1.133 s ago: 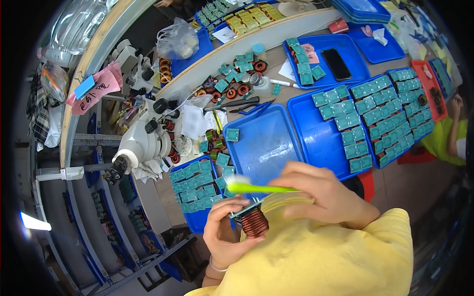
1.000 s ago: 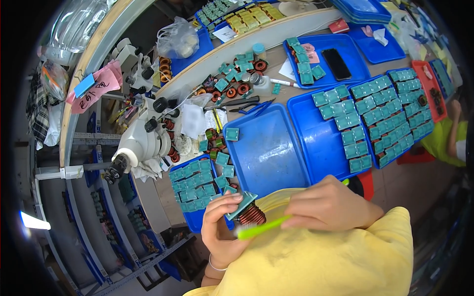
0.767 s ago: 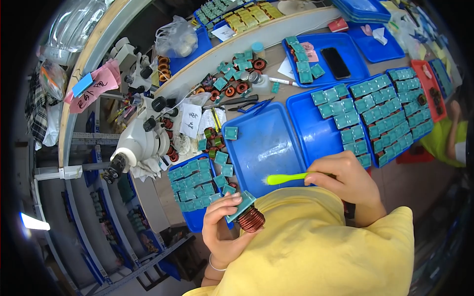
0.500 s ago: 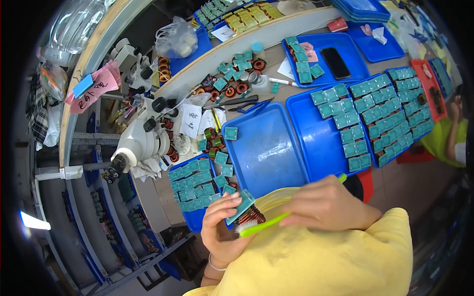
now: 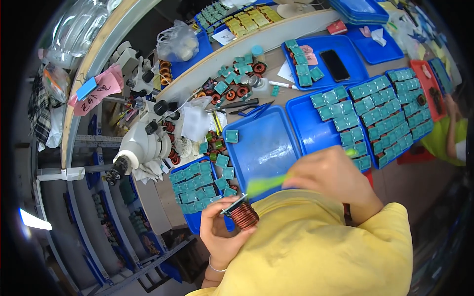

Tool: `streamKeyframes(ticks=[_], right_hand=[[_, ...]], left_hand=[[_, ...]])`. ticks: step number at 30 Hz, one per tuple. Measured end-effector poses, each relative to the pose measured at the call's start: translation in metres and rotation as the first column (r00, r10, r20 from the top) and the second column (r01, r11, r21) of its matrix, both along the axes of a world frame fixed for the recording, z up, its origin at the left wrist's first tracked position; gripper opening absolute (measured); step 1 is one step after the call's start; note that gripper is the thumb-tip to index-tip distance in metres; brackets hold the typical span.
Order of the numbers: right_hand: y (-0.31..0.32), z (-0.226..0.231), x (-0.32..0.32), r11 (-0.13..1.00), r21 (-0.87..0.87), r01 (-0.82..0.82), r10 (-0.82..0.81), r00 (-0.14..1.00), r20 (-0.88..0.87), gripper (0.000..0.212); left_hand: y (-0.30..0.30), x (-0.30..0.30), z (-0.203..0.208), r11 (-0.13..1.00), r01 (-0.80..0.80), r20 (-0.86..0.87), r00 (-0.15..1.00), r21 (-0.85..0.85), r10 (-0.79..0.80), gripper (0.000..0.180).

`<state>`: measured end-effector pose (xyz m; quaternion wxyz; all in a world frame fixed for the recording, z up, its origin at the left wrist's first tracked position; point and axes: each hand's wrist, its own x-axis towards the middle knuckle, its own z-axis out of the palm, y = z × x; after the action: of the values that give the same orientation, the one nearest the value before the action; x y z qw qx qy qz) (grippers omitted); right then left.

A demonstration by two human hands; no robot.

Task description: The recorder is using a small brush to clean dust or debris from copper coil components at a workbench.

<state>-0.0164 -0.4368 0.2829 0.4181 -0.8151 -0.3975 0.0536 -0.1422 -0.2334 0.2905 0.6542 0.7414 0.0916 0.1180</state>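
My left hand [image 5: 219,241] pinches a copper-wound coil [image 5: 245,215] by its green base plate [image 5: 234,204], with thumb and fingers on opposite sides. The plate is tilted so its edge shows, and the windings face right. In my right hand [image 5: 326,170] is a bright green brush [image 5: 266,185], smeared by motion. Its head hovers just above the coil's plate, and whether the bristles touch it cannot be made out. Close beyond the coil are several loose green-plated parts [image 5: 228,172] and a blue tray [image 5: 191,183] filled with rows of them.
A blue tray [image 5: 261,153] with one green-plated part lies ahead. To its right, trays [image 5: 311,130] hold rows of such parts. A microscope [image 5: 143,143] stands at the left, near pliers [image 5: 256,109]. A phone [image 5: 334,65] rests in a farther tray. Another person's arm [image 5: 452,118] shows at far right.
The coil has been turned in my left hand, so its windings now face outward. My right hand has lifted the brush up and away from the windings.
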Motion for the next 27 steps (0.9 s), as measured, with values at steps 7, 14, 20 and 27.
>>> streamKeyframes(ticks=[7,14,20,27], right_hand=[[0.01,-0.008,-0.013,0.947,0.292,0.135,0.073,0.794,-0.604,0.02],[0.023,-0.002,-0.026,0.884,0.467,0.024,0.277,0.778,-0.564,0.034],[0.025,-0.002,-0.03,0.838,0.542,0.066,0.286,0.793,-0.538,0.017],[0.025,0.001,-0.03,0.828,0.556,0.069,0.272,0.818,-0.506,0.017]], left_hand=[[-0.001,0.0,0.004,0.977,0.083,0.032,0.996,-0.196,-0.078,0.061],[-0.003,0.004,0.01,0.971,0.179,0.051,0.984,-0.161,-0.173,0.062],[-0.004,0.002,0.013,0.955,0.251,0.074,0.967,-0.155,-0.242,0.061],[-0.001,0.005,0.016,0.933,0.315,0.079,0.949,-0.176,-0.305,0.063]])
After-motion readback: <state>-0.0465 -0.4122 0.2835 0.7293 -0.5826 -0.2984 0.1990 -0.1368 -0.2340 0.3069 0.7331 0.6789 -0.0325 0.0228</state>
